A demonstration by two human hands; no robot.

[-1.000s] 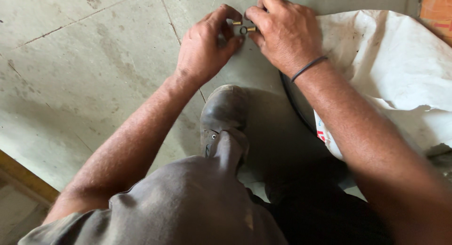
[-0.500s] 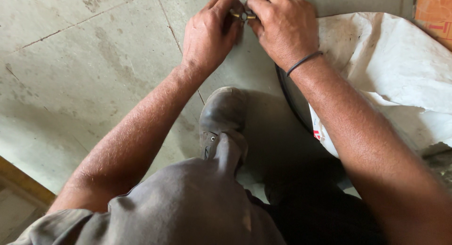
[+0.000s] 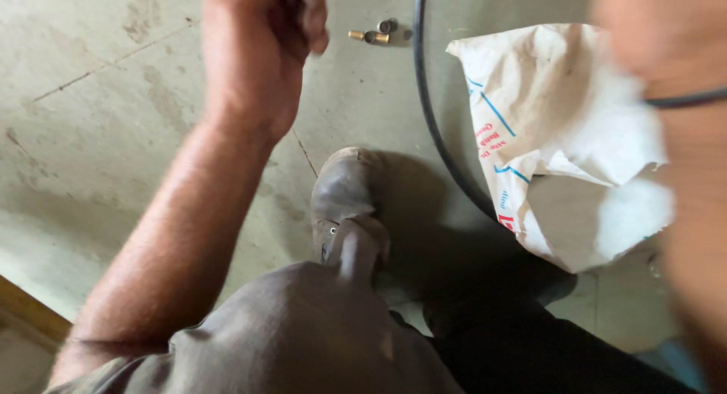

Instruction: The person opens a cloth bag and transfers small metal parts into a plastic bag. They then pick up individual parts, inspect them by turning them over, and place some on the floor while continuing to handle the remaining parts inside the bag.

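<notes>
From the head view, small brass and steel fittings [image 3: 372, 34] lie on the worn concrete floor [image 3: 91, 137], beside a thin black hose [image 3: 429, 106] and a crumpled white woven sack [image 3: 560, 137]. Your left hand [image 3: 261, 46] hovers above them, grip curled loosely; contents unclear. Your right hand [image 3: 651, 38] is blurred, its grip unreadable.

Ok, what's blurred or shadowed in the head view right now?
Head view: the right hand and forearm are smeared by blur at the right edge; the left hand is slightly soft; the small brass fittings, thin black cable and worn grey shoe stay sharp; soft shadow lies beside the shoe.
</notes>
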